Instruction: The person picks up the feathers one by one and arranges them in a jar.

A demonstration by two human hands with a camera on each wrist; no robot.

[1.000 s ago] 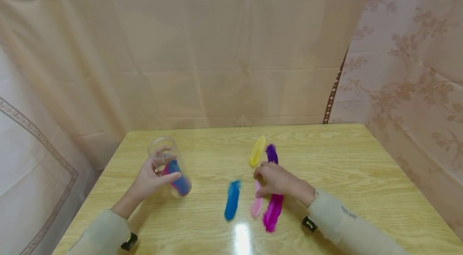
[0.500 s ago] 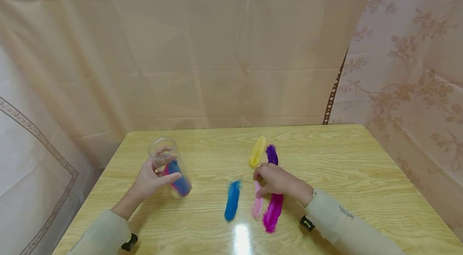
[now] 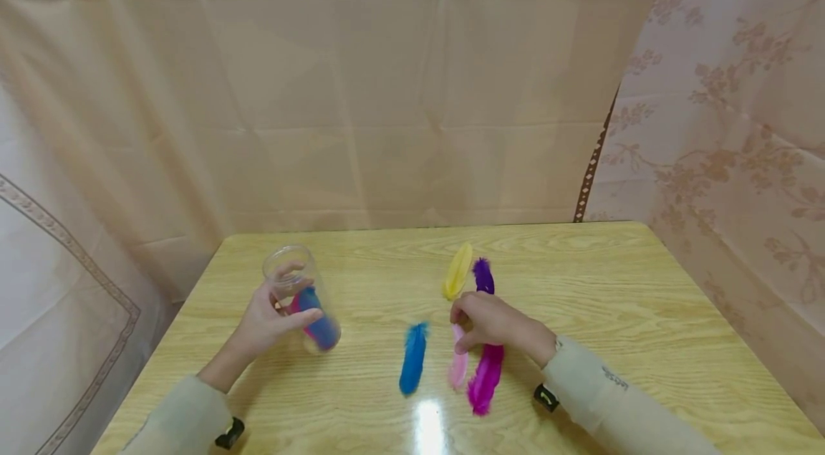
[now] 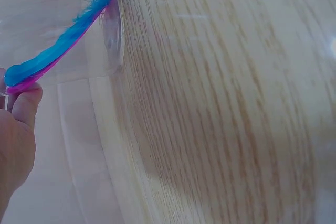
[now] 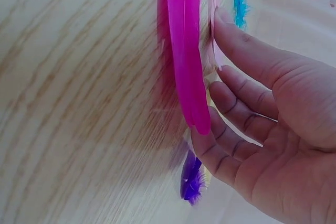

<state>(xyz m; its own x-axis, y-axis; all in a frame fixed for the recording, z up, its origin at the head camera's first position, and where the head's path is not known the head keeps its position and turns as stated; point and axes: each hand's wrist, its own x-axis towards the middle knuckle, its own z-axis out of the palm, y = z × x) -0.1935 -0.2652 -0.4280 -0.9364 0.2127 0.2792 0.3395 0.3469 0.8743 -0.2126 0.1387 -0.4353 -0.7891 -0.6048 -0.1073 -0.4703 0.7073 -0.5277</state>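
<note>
My left hand [image 3: 271,315] grips a clear plastic cup [image 3: 326,301] at the table's left, tilted so its mouth leans left. Inside lie a blue feather [image 4: 58,48] and a magenta feather [image 4: 48,67]. Over at the right, my right hand [image 3: 495,320] holds the upper end of a light pink feather [image 3: 458,370] between thumb and fingers. A loose magenta feather [image 5: 185,45] passes beside those fingers, its quill end at a fingertip. Beyond the hand lies a purple feather [image 3: 484,276], partly covered in the head view.
On the wood-grain table [image 3: 580,276], a yellow feather [image 3: 458,270] lies behind the right hand. Another blue feather [image 3: 413,360] lies between the two hands. A beige curtain [image 3: 387,97] hangs along the back edge, with patterned cloth [image 3: 741,118] on the right.
Almost nothing differs. The right forearm has shifted very slightly to the left; both hands and the feathers otherwise stay in place.
</note>
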